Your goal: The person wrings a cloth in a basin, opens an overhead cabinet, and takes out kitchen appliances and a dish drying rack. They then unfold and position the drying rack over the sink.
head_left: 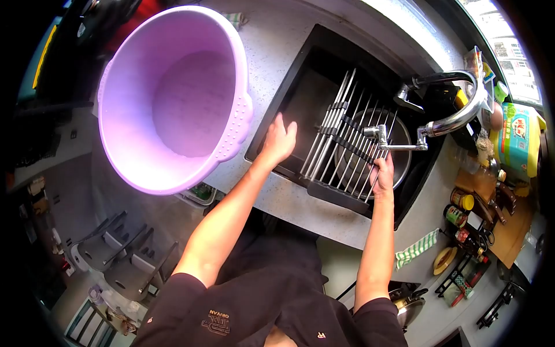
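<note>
A roll-up drying rack (341, 120) of metal rods with dark strips lies across the black sink (312, 40), partly folded or bunched at its left side. My right hand (382, 175) is closed around the rack's right edge, below the faucet head. Under the rods, a round metal basin (406, 139) shows in the sink. My left hand (280, 142) is over the sink's left rim, its thumb apart from the fingers and nothing in it. Left of that hand, a large purple tub (193, 104) stands on the counter, tilted towards me in view.
A chrome faucet (471, 104) arches over the sink from the right. Beyond it are a yellow-and-blue package (516, 139), jars (462, 199) and knives (497, 208). A green-striped cloth (417, 248) hangs near the counter's front edge. Grey chairs (124, 260) stand at lower left.
</note>
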Available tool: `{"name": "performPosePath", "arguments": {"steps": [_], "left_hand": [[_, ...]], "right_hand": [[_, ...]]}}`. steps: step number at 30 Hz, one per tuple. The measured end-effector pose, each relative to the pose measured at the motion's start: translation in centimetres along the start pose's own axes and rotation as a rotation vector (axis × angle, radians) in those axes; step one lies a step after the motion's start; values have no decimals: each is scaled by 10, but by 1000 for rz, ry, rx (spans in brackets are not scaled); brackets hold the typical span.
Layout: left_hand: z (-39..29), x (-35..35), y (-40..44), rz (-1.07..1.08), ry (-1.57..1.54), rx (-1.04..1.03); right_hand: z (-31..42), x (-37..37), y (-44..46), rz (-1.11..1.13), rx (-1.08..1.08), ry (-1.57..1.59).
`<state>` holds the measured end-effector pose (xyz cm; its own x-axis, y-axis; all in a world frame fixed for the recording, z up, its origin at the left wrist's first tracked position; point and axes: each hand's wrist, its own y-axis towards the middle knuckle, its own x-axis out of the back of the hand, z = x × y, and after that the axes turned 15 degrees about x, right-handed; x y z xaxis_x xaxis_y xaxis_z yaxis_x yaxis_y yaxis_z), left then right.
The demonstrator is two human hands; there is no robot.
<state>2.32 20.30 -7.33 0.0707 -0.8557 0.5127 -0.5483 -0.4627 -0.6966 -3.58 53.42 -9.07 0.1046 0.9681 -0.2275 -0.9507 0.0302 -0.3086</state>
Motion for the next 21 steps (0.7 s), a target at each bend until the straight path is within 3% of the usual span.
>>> {"name": "performPosePath", "arguments": {"steps": [4, 7, 11, 15, 21], "left_hand": [[7, -6, 4, 229, -245, -71], [-18, 18, -33, 729, -468, 89], [-31, 22, -52, 840, -611, -10], [-26, 21, -56, 829, -539, -170], [-15, 32, -70, 775, -517, -28]], "right_hand": [[2, 8, 4, 27, -60, 61], [4, 16, 8, 75, -115, 108], [24, 7, 5, 93, -155, 101], [40, 6, 2, 152, -203, 78], [61, -1, -4, 319, -302, -16]]}}
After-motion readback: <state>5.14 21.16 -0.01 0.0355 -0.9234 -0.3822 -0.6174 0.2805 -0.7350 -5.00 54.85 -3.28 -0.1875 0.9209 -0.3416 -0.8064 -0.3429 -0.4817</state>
